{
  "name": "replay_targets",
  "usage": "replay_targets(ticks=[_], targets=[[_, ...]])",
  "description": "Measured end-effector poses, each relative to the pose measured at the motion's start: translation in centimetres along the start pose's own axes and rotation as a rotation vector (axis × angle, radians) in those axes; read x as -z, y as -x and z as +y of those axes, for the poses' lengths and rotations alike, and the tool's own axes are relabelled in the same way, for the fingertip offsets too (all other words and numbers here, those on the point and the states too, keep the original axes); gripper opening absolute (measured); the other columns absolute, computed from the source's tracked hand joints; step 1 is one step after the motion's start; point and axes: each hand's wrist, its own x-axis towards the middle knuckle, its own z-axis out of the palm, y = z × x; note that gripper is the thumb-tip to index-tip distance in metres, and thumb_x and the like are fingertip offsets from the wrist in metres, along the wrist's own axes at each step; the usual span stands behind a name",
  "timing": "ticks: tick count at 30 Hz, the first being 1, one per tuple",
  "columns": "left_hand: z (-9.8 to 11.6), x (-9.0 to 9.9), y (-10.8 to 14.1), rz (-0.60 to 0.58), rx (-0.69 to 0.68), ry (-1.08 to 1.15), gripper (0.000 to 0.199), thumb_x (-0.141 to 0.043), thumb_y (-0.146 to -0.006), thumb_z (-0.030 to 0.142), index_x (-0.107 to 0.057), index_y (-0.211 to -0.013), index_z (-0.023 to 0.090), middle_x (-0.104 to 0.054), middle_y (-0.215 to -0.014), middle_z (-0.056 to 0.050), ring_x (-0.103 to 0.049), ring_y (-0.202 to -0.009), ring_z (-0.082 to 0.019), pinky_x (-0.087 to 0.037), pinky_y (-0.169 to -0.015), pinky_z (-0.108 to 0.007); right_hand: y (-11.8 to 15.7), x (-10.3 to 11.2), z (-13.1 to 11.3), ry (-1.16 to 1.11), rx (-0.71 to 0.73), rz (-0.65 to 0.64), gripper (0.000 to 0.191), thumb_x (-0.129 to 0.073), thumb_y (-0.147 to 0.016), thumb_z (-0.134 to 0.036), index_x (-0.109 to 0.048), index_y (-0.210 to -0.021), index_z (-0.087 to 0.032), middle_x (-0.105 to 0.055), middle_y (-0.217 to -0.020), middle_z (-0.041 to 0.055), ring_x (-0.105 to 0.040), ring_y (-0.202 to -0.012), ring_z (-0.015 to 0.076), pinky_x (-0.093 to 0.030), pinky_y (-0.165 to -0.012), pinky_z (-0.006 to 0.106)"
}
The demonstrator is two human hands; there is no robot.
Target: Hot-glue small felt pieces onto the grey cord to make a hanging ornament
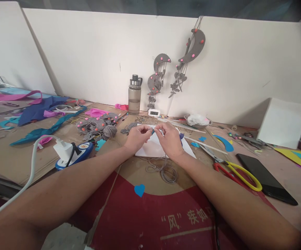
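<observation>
My left hand (139,138) and my right hand (168,139) meet over a white sheet (150,149), fingertips pinched close together. Between them shows a tiny bit of something blue, too small to make out. Grey cord (169,174) lies in loose loops on the cardboard just below the sheet, one strand running up toward my right hand. Nearer to me is a blue heart cutout (139,190). A dark blue piece (181,136) shows just right of my right hand. Beyond my left hand lies some grey felt (128,128).
Scissors (231,170) and a black phone (266,178) lie on the right. A bottle (134,95) and small clock (153,112) stand at the back. Grey felt moons (94,125), a power strip (74,156) and coloured felt (48,128) are left. Moon ornaments (198,45) hang on the wall.
</observation>
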Motion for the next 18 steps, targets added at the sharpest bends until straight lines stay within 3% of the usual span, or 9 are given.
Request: replay_targets(ticks=[9,14,18], targets=[[-0.11,0.14,-0.12,0.003,-0.026,-0.128,0.015,-0.056,-0.073,0.030,-0.060,-0.068,0.016,-0.050,-0.052,0.005,-0.042,-0.048,-0.008,-0.036,-0.051,-0.021,-0.06,0.14,-0.01,0.010,0.007,-0.065,0.013,-0.055,-0.084,-0.024,-0.067,-0.082,-0.021,-0.066,-0.080,0.0025,-0.056,-0.076,0.0171,-0.040,-0.072,0.029],[-0.39,0.21,-0.30,0.015,-0.136,-0.252,0.012,-0.057,-0.072,0.025,-0.063,-0.073,0.015,-0.059,-0.066,0.001,-0.049,-0.062,-0.010,-0.039,-0.061,-0.021,-0.09,0.00,-0.12,0.019,-0.045,-0.095,0.012,-0.053,-0.081,-0.022,-0.065,-0.079,-0.020,-0.064,-0.077,0.0023,-0.054,-0.070,0.0159,-0.038,-0.068,0.028],[0.33,0.57,-0.27,-0.033,-0.210,-0.372,0.013,-0.056,-0.074,0.025,-0.064,-0.073,0.016,-0.061,-0.068,0.001,-0.050,-0.062,-0.010,-0.038,-0.061,-0.021,-0.25,-0.03,0.14,0.016,-0.109,-0.100,0.012,-0.052,-0.078,-0.022,-0.063,-0.076,-0.019,-0.059,-0.066,0.0004,-0.050,-0.064,0.0151,-0.036,-0.064,0.027]])
